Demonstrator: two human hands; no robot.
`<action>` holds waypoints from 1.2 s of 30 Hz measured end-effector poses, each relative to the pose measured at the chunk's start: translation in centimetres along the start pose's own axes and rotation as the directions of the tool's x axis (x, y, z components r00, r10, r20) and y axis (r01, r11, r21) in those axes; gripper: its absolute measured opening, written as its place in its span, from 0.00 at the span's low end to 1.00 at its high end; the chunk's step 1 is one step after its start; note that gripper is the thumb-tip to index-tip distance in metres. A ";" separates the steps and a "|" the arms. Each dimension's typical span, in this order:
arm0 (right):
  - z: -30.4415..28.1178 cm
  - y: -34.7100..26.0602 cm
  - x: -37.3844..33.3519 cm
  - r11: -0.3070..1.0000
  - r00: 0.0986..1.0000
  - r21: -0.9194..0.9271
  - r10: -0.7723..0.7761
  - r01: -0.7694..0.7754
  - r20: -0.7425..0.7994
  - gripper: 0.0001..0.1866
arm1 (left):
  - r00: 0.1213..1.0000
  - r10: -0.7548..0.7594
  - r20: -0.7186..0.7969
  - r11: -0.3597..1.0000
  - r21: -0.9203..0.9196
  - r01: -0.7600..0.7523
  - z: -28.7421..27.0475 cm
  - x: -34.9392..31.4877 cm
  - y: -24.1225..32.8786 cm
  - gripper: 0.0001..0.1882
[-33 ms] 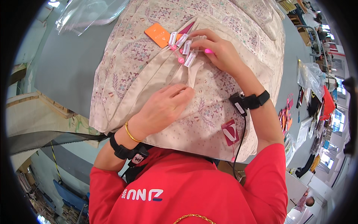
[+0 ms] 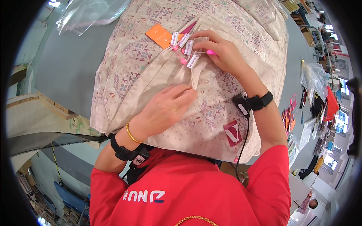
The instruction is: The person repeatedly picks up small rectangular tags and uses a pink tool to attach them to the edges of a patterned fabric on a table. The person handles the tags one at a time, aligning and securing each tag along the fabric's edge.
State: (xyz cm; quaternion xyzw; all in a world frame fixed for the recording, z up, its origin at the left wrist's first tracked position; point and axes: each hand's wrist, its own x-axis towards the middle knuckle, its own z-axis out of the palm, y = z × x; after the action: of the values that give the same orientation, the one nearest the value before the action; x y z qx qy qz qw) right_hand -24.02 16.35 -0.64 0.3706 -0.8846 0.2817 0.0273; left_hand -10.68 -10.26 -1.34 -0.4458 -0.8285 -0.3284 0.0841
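Pale cream garments (image 2: pixel 124 75) with a purple floral print lie layered on the table in front of me. My left hand (image 2: pixel 166 107) is closed in a pinch on a fold of the plain cream fabric edge. My right hand (image 2: pixel 222 54) is closed beyond it, a bright pink plastic tag string (image 2: pixel 211 52) between its fingers. Beside those fingertips sit several small white sewn labels (image 2: pixel 192 61) with pink round seals (image 2: pixel 183 60). An orange hang tag (image 2: pixel 159 36) lies just left of the labels. A maroon hang tag (image 2: pixel 232 133) rests on the fabric nearer me.
A clear plastic bag (image 2: pixel 90 17) lies on the grey table (image 2: pixel 64 60) at the far left. To the right are a pile of pink and orange tags (image 2: pixel 289 116), another clear bag (image 2: pixel 313 80) and a red cloth-like item (image 2: pixel 332 105). A black cable (image 2: pixel 243 147) hangs from my right wristband.
Both hands keep their places and grips. The orange hang tag has shifted very slightly.
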 end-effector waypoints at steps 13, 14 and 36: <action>-8.0 -5.4 -11.4 0.975 0.965 0.063 0.219 -0.212 -0.144 0.18 | 0.994 -0.106 -0.011 0.986 -0.132 0.104 -0.1 -0.5 -0.4 0.33; -8.9 -6.7 -13.6 0.978 0.963 0.005 0.207 -0.210 -0.169 0.18 | 0.982 -0.166 0.088 0.964 -0.196 0.180 -0.1 -0.6 -0.4 0.34; -7.4 -20.1 -27.3 0.836 0.855 -0.202 0.518 -0.510 -0.018 0.10 | 0.941 -0.298 0.159 0.940 -0.120 0.318 -2.4 2.4 -2.9 0.12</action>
State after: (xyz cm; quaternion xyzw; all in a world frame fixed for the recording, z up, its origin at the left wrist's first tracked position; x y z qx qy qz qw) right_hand 8.03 26.25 8.14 0.1204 -0.9755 0.1817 -0.0290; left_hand -14.73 -11.20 0.18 -0.3372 -0.8659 -0.3648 -0.0586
